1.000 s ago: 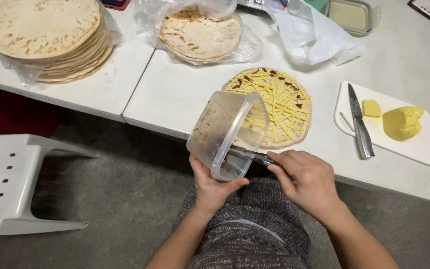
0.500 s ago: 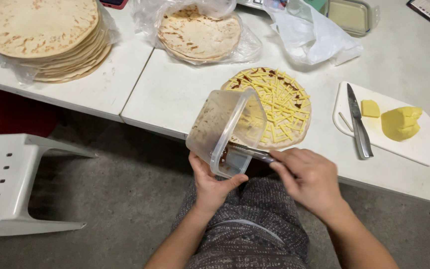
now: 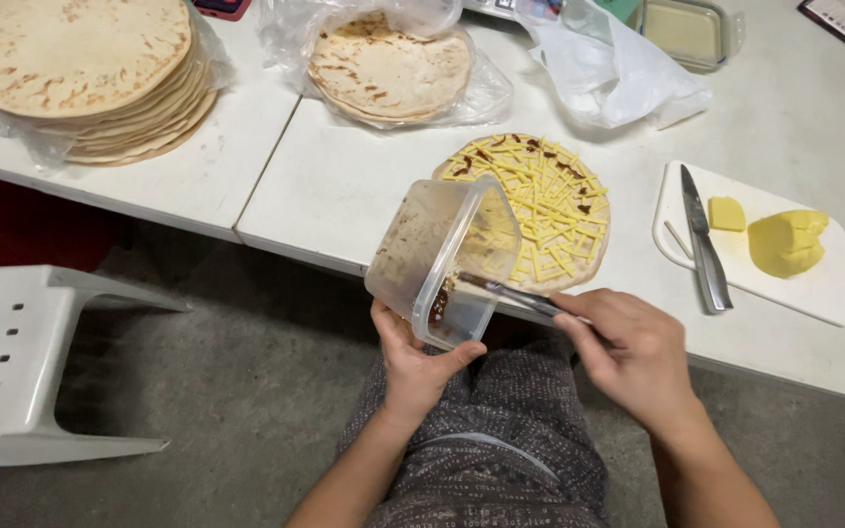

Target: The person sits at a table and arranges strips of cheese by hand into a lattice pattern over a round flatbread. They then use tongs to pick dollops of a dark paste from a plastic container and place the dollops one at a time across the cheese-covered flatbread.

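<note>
My left hand grips a clear plastic tub from below, tilted on its side over my lap, with dark smears inside. My right hand holds a metal utensil whose tip reaches into the tub's mouth. Just beyond the tub, on the white table, lies a flatbread covered with yellow cheese strips and dark bits.
A tall flatbread stack sits far left; more flatbreads in a plastic bag sit behind. A white cutting board at right carries a knife and cheese pieces. A white plastic chair stands left.
The tub has stayed tilted in my left hand while the utensil has shifted slightly inside it. Nothing else has moved.
</note>
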Tool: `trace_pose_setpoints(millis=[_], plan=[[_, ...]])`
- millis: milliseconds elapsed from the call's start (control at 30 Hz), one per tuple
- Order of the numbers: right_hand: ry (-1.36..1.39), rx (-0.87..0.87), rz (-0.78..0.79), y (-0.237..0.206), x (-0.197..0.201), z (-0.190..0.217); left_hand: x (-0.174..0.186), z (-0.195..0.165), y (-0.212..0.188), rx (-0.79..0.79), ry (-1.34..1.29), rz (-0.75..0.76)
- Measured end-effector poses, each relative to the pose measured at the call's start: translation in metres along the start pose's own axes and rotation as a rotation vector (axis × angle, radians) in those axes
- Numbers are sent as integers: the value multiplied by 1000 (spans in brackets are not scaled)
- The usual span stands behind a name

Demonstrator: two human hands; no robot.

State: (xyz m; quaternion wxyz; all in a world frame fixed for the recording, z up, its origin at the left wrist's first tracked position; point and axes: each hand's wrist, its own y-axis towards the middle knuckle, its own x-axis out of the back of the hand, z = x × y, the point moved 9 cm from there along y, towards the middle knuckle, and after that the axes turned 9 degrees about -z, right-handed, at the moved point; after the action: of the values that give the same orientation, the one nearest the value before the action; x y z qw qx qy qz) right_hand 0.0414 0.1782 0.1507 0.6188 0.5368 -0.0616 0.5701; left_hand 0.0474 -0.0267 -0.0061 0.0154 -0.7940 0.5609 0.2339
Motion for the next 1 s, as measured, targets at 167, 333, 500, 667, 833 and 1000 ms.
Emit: trace_pose_setpoints(millis=[167,333,500,667,833,1000], plan=[[0,-165,-69,-4,21,-28,0,4,1,19,0,-20],[-52,-69,20,-6,2,-16,-7,7,-4,-2,33,12],[-159,139,52,-7,-20,20,-13,6,-7,-13,9,41],[-93,121,41,-3,-18,19,-11,6,-6,-8,30,34],[-35,-20,-3,-9,0,-17,-8,11,-5,38,0,-2],[-30,-351,-75,-20,28,-83,-4,14,-3,54,-25,-47]])
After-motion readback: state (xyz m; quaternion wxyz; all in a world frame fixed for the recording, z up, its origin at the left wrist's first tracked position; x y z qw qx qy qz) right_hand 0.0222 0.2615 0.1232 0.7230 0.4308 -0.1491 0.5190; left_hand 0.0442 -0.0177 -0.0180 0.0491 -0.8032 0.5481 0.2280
